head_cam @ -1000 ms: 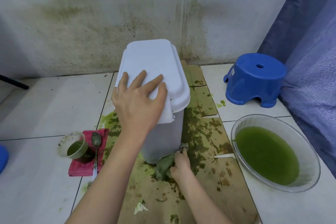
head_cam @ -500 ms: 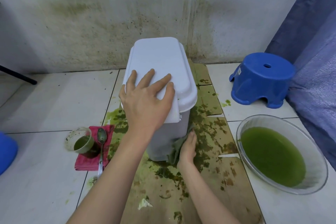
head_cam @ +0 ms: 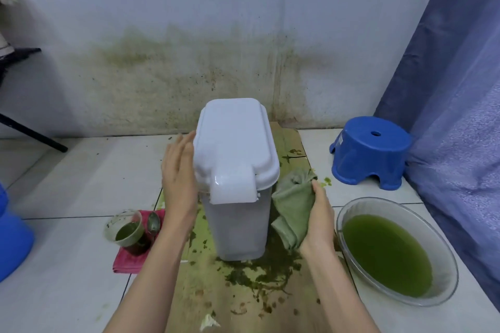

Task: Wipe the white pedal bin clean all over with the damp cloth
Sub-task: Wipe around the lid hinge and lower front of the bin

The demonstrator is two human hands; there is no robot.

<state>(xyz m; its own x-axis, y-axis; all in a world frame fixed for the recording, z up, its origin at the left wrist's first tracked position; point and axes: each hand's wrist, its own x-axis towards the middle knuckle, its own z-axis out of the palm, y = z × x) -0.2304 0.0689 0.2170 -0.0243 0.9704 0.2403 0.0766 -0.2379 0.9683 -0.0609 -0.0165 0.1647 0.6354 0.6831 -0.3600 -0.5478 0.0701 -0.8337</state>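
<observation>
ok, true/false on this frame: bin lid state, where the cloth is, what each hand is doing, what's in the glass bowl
1. The pedal bin has its lid open. False: the lid is closed.
2. The right hand holds the green cloth beside the bin's side. True.
3. The left hand lies flat on top of the lid. False: it is against the bin's other side, fingers straight.
4. The glass bowl holds green liquid. True.
5. The spoon sits in the bowl. False: it lies on the red cloth by the cup.
</observation>
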